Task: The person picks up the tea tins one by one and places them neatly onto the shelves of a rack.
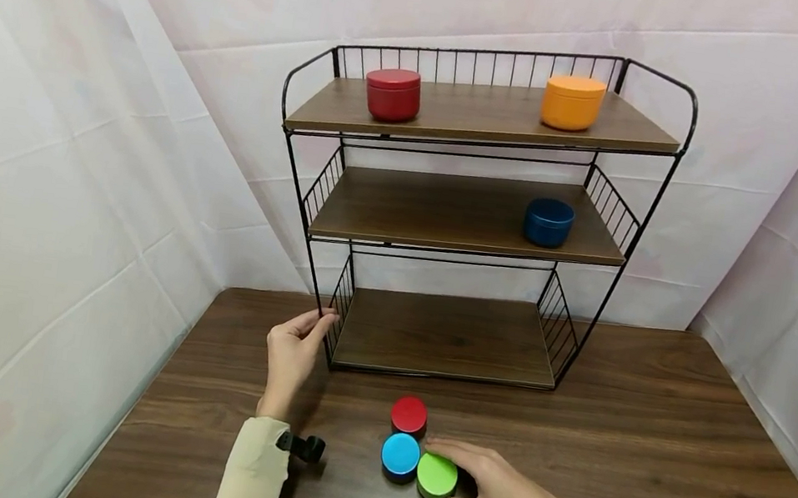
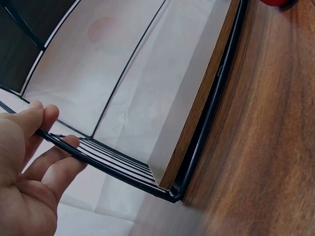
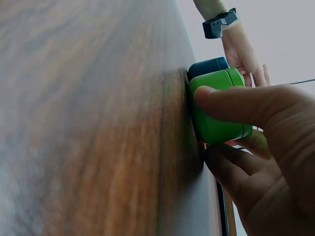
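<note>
My left hand (image 1: 290,359) holds the front left post of a black wire shelf rack (image 1: 314,271); in the left wrist view, thumb and fingers pinch the thin black bar (image 2: 106,166). On the table in front of the rack, my right hand (image 1: 502,490) grips a round light-green tin (image 1: 437,479). Its thumb (image 3: 206,96) presses the tin's side in the right wrist view, with the other fingers around the far side. A blue-lidded tin (image 1: 400,454) stands just left of the green one, and a red tin (image 1: 410,414) is right behind the blue.
The rack's top shelf (image 1: 478,108) bears a dark red tin (image 1: 392,95) at left and an orange tin (image 1: 573,103) at right. A dark blue tin (image 1: 548,222) sits on the middle shelf's right side. White cloth (image 1: 265,4) hangs behind the wooden table (image 1: 647,433).
</note>
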Motion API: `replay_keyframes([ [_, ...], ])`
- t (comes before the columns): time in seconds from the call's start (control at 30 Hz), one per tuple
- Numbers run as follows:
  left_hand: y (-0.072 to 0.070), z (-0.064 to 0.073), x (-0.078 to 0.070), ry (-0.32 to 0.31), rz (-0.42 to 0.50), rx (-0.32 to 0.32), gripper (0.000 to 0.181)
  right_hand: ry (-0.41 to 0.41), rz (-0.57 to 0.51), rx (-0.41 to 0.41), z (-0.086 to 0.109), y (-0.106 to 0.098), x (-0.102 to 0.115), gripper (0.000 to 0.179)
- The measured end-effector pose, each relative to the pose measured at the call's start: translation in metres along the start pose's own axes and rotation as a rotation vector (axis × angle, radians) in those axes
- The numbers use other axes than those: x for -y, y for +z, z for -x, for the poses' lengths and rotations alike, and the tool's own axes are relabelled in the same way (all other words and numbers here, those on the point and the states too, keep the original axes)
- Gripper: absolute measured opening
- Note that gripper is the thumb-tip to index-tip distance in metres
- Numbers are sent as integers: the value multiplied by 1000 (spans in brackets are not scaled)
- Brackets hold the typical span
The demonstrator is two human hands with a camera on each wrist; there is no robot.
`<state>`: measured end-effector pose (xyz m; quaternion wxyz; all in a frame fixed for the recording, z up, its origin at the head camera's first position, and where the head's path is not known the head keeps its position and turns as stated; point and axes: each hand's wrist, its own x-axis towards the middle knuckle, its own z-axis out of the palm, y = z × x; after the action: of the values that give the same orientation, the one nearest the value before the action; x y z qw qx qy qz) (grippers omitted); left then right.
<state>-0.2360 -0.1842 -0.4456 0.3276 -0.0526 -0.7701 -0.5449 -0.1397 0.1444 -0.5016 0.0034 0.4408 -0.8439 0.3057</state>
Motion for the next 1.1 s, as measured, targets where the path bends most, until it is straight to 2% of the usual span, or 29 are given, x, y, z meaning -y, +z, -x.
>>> replay_keyframes([
  [0.6,0,1,-4,-3,-8,-1,10,-13,-22,3,0,-1,-2,61],
  [0.8,0,1,-1,22,-19,-1,11,-2,-39,22,1,-1,-2,61],
  [1.1,1,1,-2,23,-30,-13,8,-11,-15,5,2,-1,-2,60],
])
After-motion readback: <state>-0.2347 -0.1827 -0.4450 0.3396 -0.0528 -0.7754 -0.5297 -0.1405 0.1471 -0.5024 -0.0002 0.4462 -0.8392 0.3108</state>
